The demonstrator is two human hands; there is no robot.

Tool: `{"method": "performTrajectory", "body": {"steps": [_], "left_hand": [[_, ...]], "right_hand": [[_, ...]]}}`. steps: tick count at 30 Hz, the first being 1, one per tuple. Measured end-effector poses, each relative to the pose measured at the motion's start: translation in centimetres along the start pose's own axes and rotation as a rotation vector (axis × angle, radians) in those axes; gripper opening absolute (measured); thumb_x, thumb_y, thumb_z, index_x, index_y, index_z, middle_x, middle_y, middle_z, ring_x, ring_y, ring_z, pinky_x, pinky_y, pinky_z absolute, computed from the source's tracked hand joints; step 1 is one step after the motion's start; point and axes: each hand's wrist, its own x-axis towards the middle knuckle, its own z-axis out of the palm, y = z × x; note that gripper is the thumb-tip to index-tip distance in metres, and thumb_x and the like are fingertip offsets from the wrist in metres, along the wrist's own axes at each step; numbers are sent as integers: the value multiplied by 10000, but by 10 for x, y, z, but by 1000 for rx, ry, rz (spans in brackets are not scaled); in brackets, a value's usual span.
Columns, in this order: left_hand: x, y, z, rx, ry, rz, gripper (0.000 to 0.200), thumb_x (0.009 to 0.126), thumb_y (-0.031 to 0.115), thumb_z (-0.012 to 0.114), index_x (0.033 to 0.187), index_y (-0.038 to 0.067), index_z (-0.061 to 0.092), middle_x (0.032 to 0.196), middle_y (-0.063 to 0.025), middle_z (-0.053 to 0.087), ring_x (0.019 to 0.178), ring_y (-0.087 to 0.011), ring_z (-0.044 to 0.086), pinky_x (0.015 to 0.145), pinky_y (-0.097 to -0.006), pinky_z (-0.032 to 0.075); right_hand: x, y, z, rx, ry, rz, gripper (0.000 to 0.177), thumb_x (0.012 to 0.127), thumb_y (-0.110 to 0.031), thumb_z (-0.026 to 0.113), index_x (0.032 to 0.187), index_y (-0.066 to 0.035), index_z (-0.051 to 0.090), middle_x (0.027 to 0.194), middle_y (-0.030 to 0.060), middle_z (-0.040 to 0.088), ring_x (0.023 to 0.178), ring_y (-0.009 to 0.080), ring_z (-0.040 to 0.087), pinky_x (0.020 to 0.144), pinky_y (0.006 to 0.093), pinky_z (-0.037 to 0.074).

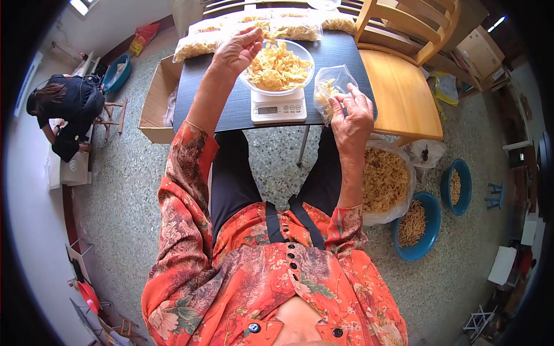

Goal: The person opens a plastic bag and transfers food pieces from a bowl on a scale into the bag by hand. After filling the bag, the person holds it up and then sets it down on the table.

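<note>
A clear bowl (309,53) heaped with yellowish dried flakes (278,68) rests on a white digital scale (279,109) at the table's near edge. Over the bowl's far left rim, my left hand (239,51) is closed, pinching some flakes. Right of the scale, my right hand (351,112) holds the edge of a clear plastic bag (334,76) between thumb and fingers. Some flakes lie inside this bag, which rests against the dark table (199,86).
Filled clear bags (295,29) line the table's far side. A wooden chair (404,92) stands right. Below it are a large bag of flakes (385,181) and blue basins (431,236). A cardboard box (156,109) stands left; another person (72,101) sits farther left.
</note>
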Motion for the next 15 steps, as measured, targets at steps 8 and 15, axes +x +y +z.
{"method": "performTrajectory", "body": {"steps": [8,15], "left_hand": [[-40,-18,55,178,-162,157,304,904,47,702,1187,-20,614,988,-142,695,831,-174,685,690,-248,587],[-72,-58,99,1100,-360,644,267,827,165,778,1082,96,739,797,-37,704,633,-66,590,588,-246,509]], "right_hand": [[5,-3,1,13,2,-5,145,756,-119,787,879,-54,745,1117,195,687,1070,348,617,943,423,492],[9,-7,1,41,21,-26,139,749,-116,783,873,-64,747,1121,216,682,1057,363,617,929,426,495]]}}
